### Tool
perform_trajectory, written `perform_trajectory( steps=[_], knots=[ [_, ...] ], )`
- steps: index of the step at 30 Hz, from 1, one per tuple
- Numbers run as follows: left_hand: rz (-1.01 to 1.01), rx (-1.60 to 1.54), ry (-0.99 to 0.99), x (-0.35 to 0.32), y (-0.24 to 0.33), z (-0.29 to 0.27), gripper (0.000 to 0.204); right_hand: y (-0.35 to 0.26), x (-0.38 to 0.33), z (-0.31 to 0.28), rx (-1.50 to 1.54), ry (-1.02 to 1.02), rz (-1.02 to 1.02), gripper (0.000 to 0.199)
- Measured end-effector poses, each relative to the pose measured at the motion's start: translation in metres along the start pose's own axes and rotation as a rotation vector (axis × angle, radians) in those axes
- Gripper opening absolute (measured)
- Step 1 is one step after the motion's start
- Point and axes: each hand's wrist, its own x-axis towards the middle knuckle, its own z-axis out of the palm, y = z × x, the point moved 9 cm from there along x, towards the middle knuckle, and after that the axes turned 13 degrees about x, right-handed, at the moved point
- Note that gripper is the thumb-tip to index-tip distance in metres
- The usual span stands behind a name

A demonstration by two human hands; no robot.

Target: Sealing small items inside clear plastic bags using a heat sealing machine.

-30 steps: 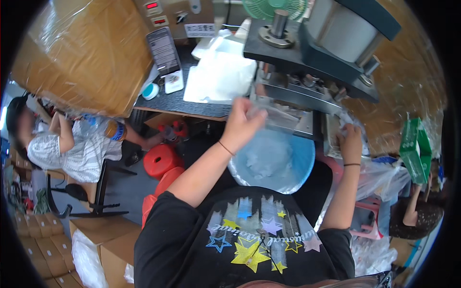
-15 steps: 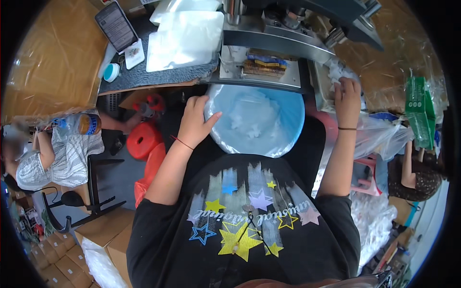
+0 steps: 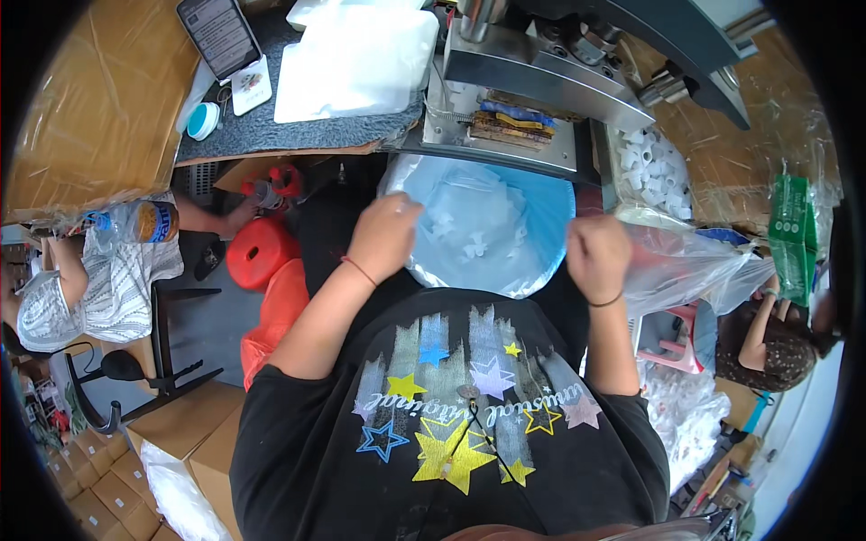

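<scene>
A light blue bucket (image 3: 547, 225) lined with a clear plastic bag stands between my legs. Several small white pieces (image 3: 474, 236) lie inside it. My left hand (image 3: 388, 233) is closed at the bucket's left rim, its fingers curled and slightly blurred. Beside the right rim is my right hand (image 3: 599, 256), curled into a fist. What either hand holds, if anything, is hidden. Ahead to the right, a tray (image 3: 615, 162) contains several small white tube-like plastic pieces (image 3: 651, 171).
A metal press (image 3: 541, 81) with a plate (image 3: 564, 155) stands ahead. On the left worktop (image 3: 347, 135) are white plastic sheets (image 3: 356, 68), a phone (image 3: 219, 38) and a round tub (image 3: 203, 121). A red stool (image 3: 262, 255) is at left; people sit on both sides.
My right hand has left the white pieces in the tray and come back to the bucket's right side, closing. My left hand has curled and shifted slightly right and down. The view has shifted slightly.
</scene>
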Motion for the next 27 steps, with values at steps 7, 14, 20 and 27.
perform_trajectory(
  steps=[7, 14, 20, 27],
  knots=[
    [0.234, 0.343, -1.111, -0.026, 0.048, 0.147, 0.047, -0.023, 0.005, 0.073, 0.160, -0.264, 0.044, 0.012],
    [0.509, 0.044, -0.728, -0.038, 0.046, 0.094, 0.035, -0.018, -0.003, 0.081, 0.229, -0.428, 0.187, 0.022],
    [0.309, -0.217, -0.431, -0.038, 0.046, 0.031, 0.029, -0.051, -0.028, 0.141, 0.384, -0.602, 0.160, 0.041],
    [0.222, -0.361, -0.191, -0.051, 0.027, -0.020, 0.029, -0.025, -0.017, 0.120, 0.429, -0.495, 0.289, 0.009]
  ],
)
